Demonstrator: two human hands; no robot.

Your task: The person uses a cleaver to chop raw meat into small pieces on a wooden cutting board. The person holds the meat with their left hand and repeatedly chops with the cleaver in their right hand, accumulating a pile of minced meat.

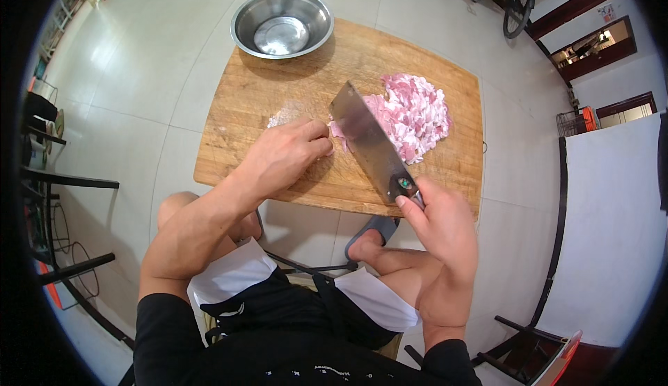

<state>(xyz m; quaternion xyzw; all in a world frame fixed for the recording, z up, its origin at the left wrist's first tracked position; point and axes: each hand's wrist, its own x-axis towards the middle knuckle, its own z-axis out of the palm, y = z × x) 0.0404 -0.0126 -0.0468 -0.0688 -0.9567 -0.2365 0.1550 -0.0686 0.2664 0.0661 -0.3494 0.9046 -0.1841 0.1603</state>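
My right hand (445,222) grips a cleaver (372,139) by its handle. The broad metal blade slants up and left over a wooden cutting board (243,135), and its far side borders a heap of sliced pink and white raw meat (417,118). Left of the blade, my left hand (296,151) is closed, knuckles up, with its curled fingertips down at the board. Whatever those fingers hold is hidden beneath them. Small pink scraps show between the hand and the blade. Beyond the left hand lies a thin whitish smear on the wood.
At the board's far left corner stands an empty stainless steel bowl (282,24). The board sits low in front of my knees, over a tiled floor (125,107). Black metal bars are at the left, a bicycle (518,3) at the far right, and a white-topped table (612,226) to the right.
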